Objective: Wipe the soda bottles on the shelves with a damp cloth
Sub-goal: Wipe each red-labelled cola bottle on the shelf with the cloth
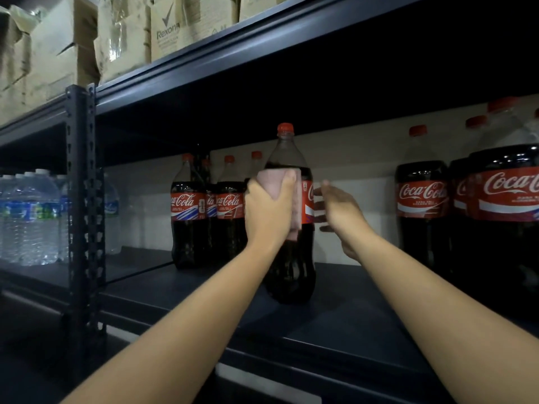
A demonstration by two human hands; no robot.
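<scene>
I am seeing two bare forearms reaching up from the bottom edge toward a dark metal shelf. My left hand is pressing a pink cloth against the front of a cola bottle; its fingers are curled around the bottle's left side and the thumb is lying over the cloth's top edge, so they are gripping cloth and bottle together. The cloth is hanging down over the red label. My right hand is hovering just right of that bottle with its fingers spread wide and straight, holding nothing; whether the fingertips are touching the label I cannot tell.

The bottle is standing upright on the shelf, between the two hands, its red cap above the left fingers.

Behind and to the left of the left fingers, a group of smaller cola bottles is standing at the back; I am counting four red caps there. Well to the right of the right fingers, more large cola bottles are standing; I am counting three labels and four caps. Far left, beyond the upright post, a pack of water bottles is sitting, too blurred to count. Above, on the top shelf, cardboard boxes are lining up, one marked Rexona.
</scene>
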